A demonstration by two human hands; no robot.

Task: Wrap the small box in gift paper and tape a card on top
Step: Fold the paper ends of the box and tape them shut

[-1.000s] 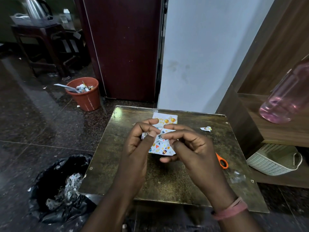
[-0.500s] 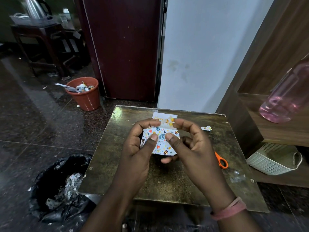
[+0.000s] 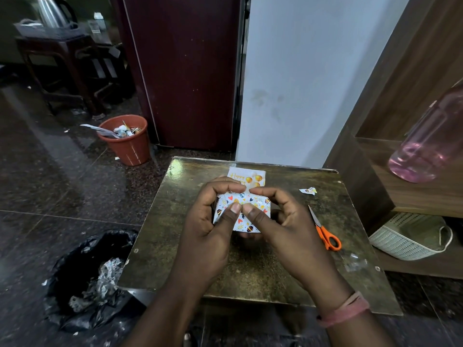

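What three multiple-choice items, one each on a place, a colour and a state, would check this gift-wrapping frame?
1. Where do the scissors lie?
A. on the table, beyond the right hand
B. in the orange bin
C. on the card

2. What colour are the scissor handles?
A. blue
B. orange
C. black

3. How is the wrapped box held?
A. lying untouched
B. by the left hand alone
C. by both hands

Answers: 1 A, they rest on the table beyond the right hand; 2 B, the loops are orange; 3 C, the left hand and right hand both grip it, thumbs on top.

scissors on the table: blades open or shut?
Shut. The scissors lie flat on the table, right of the right hand; the blades show as one narrow point, with no gap between them.
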